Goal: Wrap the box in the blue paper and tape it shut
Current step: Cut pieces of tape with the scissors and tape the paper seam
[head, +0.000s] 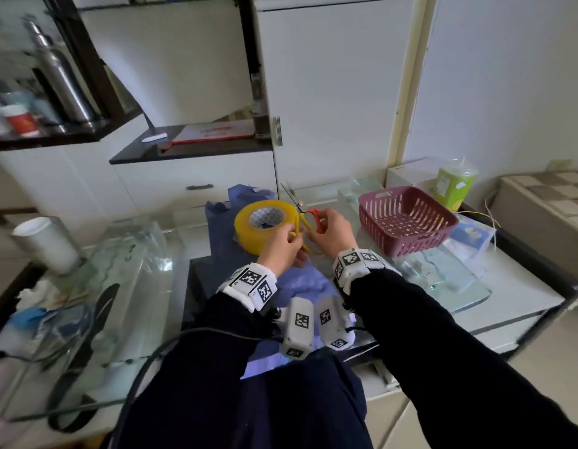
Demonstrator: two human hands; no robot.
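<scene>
Can't actually spot the box itself, most likely bundled under the blue paper [302,283] running down the middle of the glass surface [514,286], right in front of the body. Paper rumpled and humped up, so guessing mostly wrapped already but not sealed.

Got the yellow tape roll [265,223] parked flat on top of the paper at the far end, probably doubling as a weight to stop the wrap springing open.

Pinching the pulled-out strip of tape [303,223] with the left hand [281,249], grip closed on the free end, presumably to keep it taut and off the paper. Holding orange-handled scissors [301,205] in the right hand [331,234], grip curled round the handles, blades pointing up and away, just beside the roll. Can't tell whether blades open or closed, too small and blurry.

Looks like the cut-a-piece stage. Worth watching for the strip folding back and sticking to itself.

Further out: maroon plastic basket [405,218] off to the right, near the hands but not touching, green cup [454,186] behind it, white cup [46,244] way over on the left.
</scene>
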